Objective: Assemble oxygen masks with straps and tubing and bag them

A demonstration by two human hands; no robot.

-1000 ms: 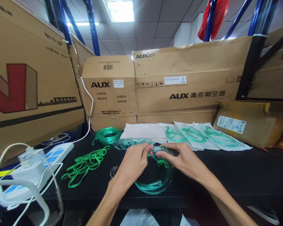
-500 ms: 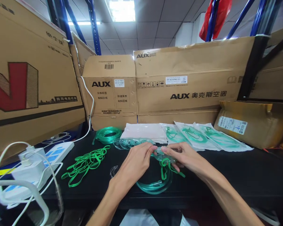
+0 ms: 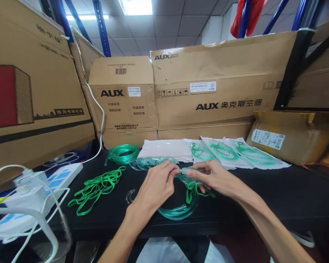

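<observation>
My right hand (image 3: 218, 179) is closed around a clear green oxygen mask (image 3: 185, 179), with thumb and fingers at its connector end. Facing it, my left hand (image 3: 158, 182) pinches at the same connector, where the tubing joins the mask; its fingertips hide most of the joint. A green elastic strap (image 3: 191, 193) dangles from the mask below my right hand. Under both hands, a coil of green tubing (image 3: 178, 213) rests on the black table. Several nested clear masks (image 3: 150, 163) lie just beyond my left hand.
Loose green straps (image 3: 101, 186) and a tubing coil (image 3: 123, 154) lie left. White bags (image 3: 167, 150) and bagged mask sets (image 3: 224, 150) line the back. A power strip (image 3: 63, 177) with cables is at far left; cardboard boxes (image 3: 208, 91) stand behind. Thin wires (image 3: 130, 196) sit near my left wrist.
The view has tilted and shifted slightly. Both hands stay together at the mask connector, with the fingers only slightly adjusted; the tubing coil and straps lie as before.
</observation>
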